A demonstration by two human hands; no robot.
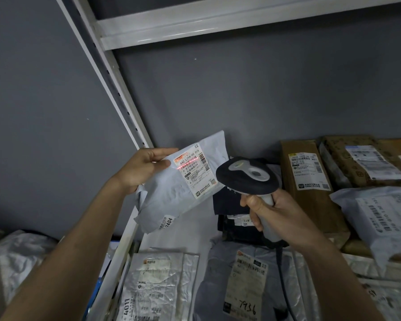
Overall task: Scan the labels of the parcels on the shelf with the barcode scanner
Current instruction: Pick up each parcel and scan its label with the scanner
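My left hand (141,169) holds up a pale grey plastic mailer parcel (171,200) by its upper left corner, lifted above the shelf. Its white shipping label (196,171) faces me, and a red scan line glows across the label's upper left part. My right hand (272,213) grips the light handle of the barcode scanner (247,176), whose black head points left at the label from a short distance. The scanner's dark cable trails down past my right wrist.
On the white shelf (185,237) lie a silver mailer marked 4011 (158,288), a grey mailer marked 7936 (245,290), dark parcels (229,218), brown cardboard boxes (308,181) and more grey mailers (380,218) at right. A white upright post (116,89) and upper shelf rail (218,22) frame the bay.
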